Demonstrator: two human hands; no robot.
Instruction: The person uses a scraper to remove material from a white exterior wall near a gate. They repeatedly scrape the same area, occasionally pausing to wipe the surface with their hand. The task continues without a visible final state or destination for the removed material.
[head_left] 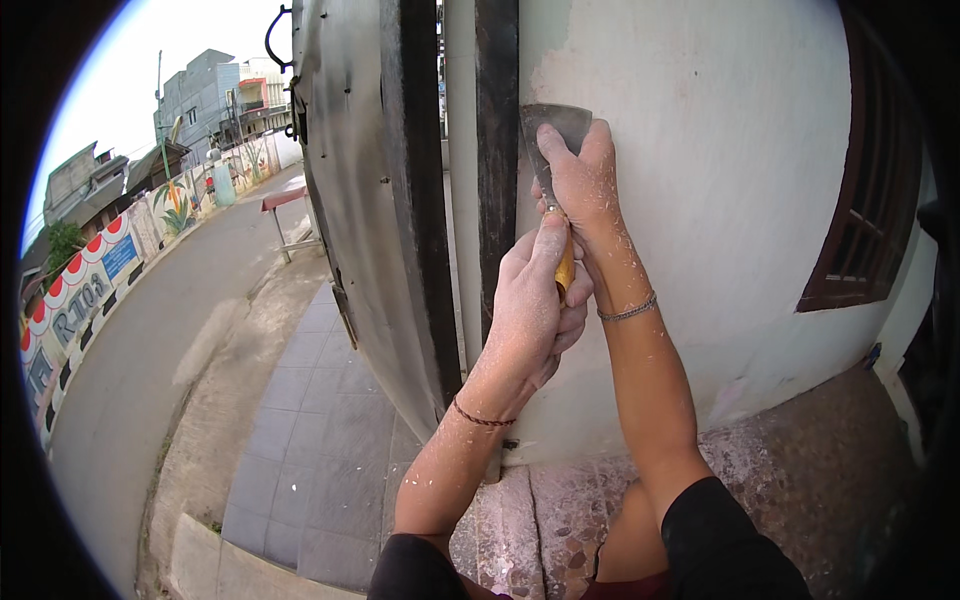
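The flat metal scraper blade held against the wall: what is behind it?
Behind the flat grey metal scraper blade is the white plastered wall, bare plaster around it. The patch directly under the blade is covered. The right hand hides its lower part.

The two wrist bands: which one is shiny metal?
The silver metal chain bracelet on the right hand, the upper hand pressing the scraper blade. The left hand wears a thin dark red cord bracelet instead.

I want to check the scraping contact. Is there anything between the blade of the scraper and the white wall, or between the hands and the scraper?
Nothing visible. The scraper blade lies flat against the white wall, right beside the dark post. The right hand presses on the blade, and the left hand grips the yellow handle directly.
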